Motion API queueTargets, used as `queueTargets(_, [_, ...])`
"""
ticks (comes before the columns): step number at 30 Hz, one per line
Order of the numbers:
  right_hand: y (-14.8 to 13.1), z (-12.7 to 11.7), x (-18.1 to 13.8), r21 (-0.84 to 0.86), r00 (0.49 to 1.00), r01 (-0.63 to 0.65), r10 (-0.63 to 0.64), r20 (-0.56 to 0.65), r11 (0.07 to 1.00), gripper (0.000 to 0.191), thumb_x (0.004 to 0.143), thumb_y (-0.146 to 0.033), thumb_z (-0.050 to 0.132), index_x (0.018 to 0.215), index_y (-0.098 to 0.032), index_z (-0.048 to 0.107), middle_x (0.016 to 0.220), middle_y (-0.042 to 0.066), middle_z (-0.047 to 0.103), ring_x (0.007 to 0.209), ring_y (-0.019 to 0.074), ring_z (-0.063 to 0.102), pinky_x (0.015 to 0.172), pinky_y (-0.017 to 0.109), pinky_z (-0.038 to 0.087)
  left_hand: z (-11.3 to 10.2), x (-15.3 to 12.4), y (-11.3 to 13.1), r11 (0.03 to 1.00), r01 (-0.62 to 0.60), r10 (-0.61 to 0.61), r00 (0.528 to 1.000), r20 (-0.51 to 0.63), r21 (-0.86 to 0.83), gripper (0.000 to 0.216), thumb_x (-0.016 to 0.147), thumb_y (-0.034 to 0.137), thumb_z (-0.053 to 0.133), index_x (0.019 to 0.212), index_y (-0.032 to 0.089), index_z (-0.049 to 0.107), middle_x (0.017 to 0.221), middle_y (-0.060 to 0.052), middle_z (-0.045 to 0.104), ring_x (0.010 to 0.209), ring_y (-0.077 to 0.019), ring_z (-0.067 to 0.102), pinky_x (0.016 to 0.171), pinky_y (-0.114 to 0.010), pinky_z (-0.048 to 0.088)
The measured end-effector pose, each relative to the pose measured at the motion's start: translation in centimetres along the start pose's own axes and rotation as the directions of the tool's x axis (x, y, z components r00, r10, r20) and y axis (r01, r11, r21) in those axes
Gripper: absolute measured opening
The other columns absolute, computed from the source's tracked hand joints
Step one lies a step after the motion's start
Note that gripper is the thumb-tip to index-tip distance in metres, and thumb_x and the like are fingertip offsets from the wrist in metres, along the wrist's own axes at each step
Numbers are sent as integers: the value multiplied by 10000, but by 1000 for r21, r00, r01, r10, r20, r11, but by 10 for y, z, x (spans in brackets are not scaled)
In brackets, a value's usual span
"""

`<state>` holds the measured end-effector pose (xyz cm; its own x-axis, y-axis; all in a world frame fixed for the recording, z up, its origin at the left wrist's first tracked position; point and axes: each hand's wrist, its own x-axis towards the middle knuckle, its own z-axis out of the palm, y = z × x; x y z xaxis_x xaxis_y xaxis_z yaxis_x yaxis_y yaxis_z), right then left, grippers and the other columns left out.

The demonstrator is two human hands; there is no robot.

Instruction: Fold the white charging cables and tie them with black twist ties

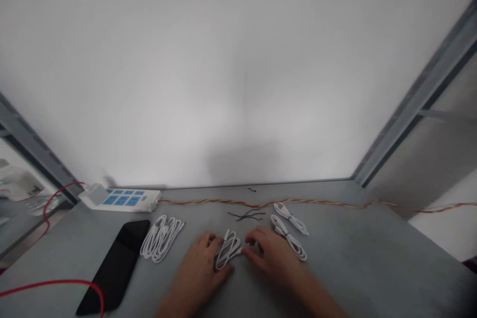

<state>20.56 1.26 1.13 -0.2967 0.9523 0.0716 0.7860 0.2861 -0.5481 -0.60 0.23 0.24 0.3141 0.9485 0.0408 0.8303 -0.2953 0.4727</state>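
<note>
A coiled white USB cable (230,248) lies on the grey table between my two hands. My left hand (199,266) is closed around the coil's left side, fingers above and thumb below. From the right, my right hand (274,256) comes close to the connector end, its curled thumb and index finger apart; whether the thumb tip touches the connector I cannot tell. Beyond the coil lie several black twist ties (246,215). To the right are two tied white cables, one nearer (289,239) and one farther (292,218). Untied white cable coils (161,238) lie to the left.
A black phone (117,263) lies at the left, with a red cable (55,282) crossing its lower end. Behind it sits a white power strip (126,199) with blue sockets. A twisted red-yellow wire (216,201) runs along the back, below a white wall (242,84).
</note>
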Motion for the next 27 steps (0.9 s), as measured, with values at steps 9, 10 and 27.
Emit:
queueTargets(9, [-11, 7, -2, 12, 993, -10, 9, 116, 1000, 214, 852, -250, 541, 1029, -203, 652, 1022, 70, 618, 938, 203, 594, 809, 284, 413, -2, 4, 1, 999, -12, 14, 1000, 28, -49, 407, 863, 319, 466, 1230, 178, 568, 1124, -107, 631, 998, -229, 597, 909, -366, 446])
queueTargets(10, [-10, 7, -2, 6, 992, -1, 0, 128, 1000, 226, 857, -256, 538, 1046, -214, 655, 1025, 69, 616, 936, 203, 596, 807, 285, 414, -1, 4, 0, 999, -13, 14, 1000, 22, -45, 439, 868, 319, 452, 1272, 169, 536, 1114, -112, 637, 976, -228, 605, 896, -366, 454])
queueTargets(27, [8, 6, -3, 98, 986, 86, -99, 133, 991, 172, 744, -215, 669, 913, -190, 661, 988, 60, 631, 946, 213, 562, 840, 305, 415, 4, 4, -5, 999, 21, -24, 997, 69, 49, 404, 824, 171, 393, 1189, 215, 558, 879, -61, 694, 808, -211, 639, 742, -307, 438])
